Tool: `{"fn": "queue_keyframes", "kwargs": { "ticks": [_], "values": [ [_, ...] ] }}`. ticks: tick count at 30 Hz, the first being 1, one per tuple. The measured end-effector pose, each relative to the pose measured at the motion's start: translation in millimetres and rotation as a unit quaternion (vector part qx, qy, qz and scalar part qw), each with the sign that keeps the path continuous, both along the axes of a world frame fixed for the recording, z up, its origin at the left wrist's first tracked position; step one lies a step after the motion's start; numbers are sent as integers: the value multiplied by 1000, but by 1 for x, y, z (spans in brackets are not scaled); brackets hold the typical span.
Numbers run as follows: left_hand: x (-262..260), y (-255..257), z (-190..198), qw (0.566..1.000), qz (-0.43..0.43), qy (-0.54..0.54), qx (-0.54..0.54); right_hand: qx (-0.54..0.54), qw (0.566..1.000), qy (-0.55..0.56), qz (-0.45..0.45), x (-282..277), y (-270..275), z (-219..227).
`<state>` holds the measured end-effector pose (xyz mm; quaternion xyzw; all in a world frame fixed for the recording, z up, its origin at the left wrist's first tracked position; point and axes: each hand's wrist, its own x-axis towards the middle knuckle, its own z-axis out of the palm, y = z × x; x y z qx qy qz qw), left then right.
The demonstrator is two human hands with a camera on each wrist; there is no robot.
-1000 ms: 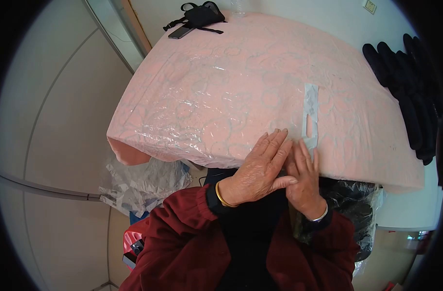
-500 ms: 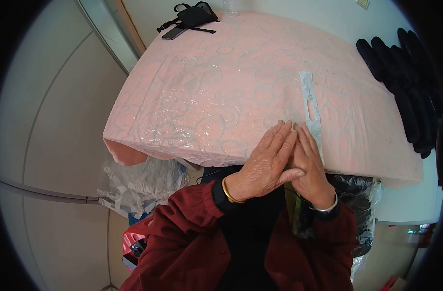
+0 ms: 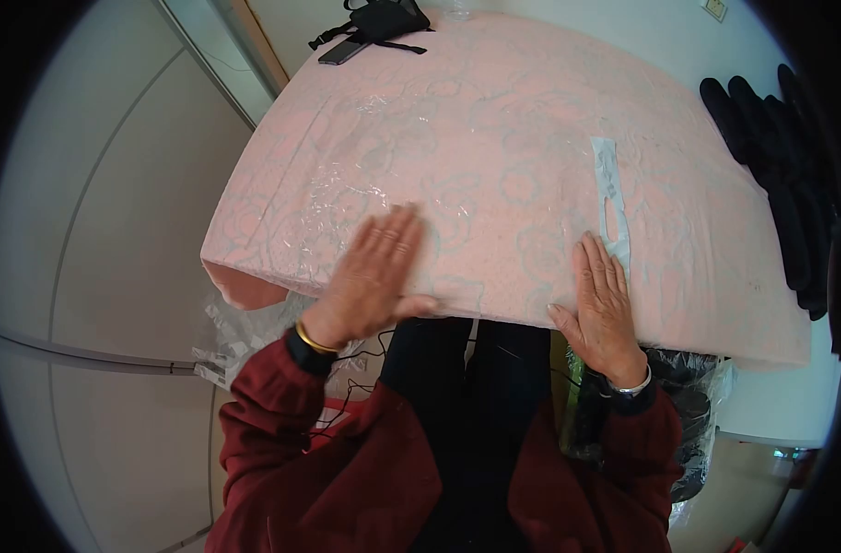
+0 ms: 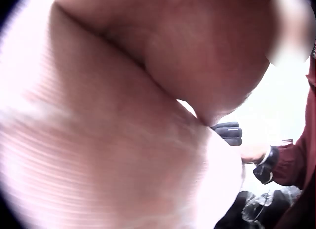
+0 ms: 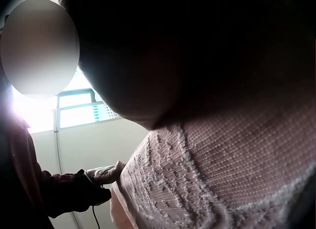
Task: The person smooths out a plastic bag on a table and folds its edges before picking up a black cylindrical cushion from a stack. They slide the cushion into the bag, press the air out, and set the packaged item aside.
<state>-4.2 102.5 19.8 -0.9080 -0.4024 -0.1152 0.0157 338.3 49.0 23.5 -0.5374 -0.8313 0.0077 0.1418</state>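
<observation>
A: Hands first, low in the frame: the left hand (image 3: 376, 276) and right hand (image 3: 605, 309) lie flat, fingers straight, gripping nothing, on the near edge of the pink plastic-wrapped pad (image 3: 494, 157).

B: Smoothing step, it seems?

A: Likely; next calls for even outward pressure. The white strip (image 3: 612, 198) sits beyond the right fingers; black gloves (image 3: 770, 184) far right, black pouch (image 3: 379, 20) at top.

Soft, even daylight fills the head view, with glare on the plastic sheet (image 3: 384, 194) and a dark fisheye ring bending the edges. The left wrist view is overexposed and smeared. The right wrist view is dim, backlit by a window (image 5: 81, 108).
</observation>
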Motion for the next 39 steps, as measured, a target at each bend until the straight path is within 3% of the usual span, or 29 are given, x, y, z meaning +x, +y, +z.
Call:
{"fn": "queue_keyframes", "kwargs": {
  "ticks": [4,6,11,19,22,26,28,30,33,37,39],
  "values": [
    [-91,27,-5,997,77,5,14,11,1000,-6,-14,15,-3,-2],
    [-124,36,-9,985,174,4,-7,19,999,-17,-27,22,-3,-6],
    [-133,15,-8,979,204,-1,-8,46,998,-6,-35,30,-14,-9],
    [-123,-27,1,982,190,-17,-1,31,999,20,-34,49,-41,-3],
    [-58,-42,24,982,135,-15,129,92,994,45,-35,38,-34,7],
    [54,-54,15,994,-31,-92,55,81,996,43,18,-10,-22,13],
    [102,-54,0,990,-83,-106,31,90,995,38,31,-19,-12,2],
    [118,-47,-7,991,-80,-107,20,95,994,29,49,-22,-4,-12],
    [122,-38,-15,991,-77,-107,-11,60,997,35,34,-7,-5,-11],
    [58,-24,-8,996,-72,-41,28,17,1000,25,1,25,-3,-6],
    [22,-19,-4,999,-29,-19,21,4,1000,17,-16,35,-1,-4]
  ]
}}
